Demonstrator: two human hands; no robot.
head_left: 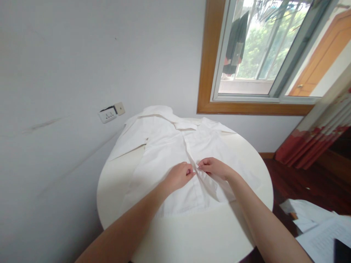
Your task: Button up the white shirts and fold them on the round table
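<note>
We see a white shirt (pixel 164 153) spread on a round white table (pixel 192 237), its collar end toward the wall (pixel 68 54). Near the middle of its front opening (pixel 187 148), our left hand (pixel 180 175) and right hand (pixel 215 168) nearly meet, fingertips pinching the cloth. Papers (pixel 325 233) lie at lower right.

Shirt (pixel 164 157) front, partly hidden
What the left hand (pixel 179 176) and right hand (pixel 215 168) pinch is too small to tell; the bottom edge crops the forearms (pixel 134 219) and table (pixel 192 237); the papers' (pixel 326 235) print is illegible.
</note>
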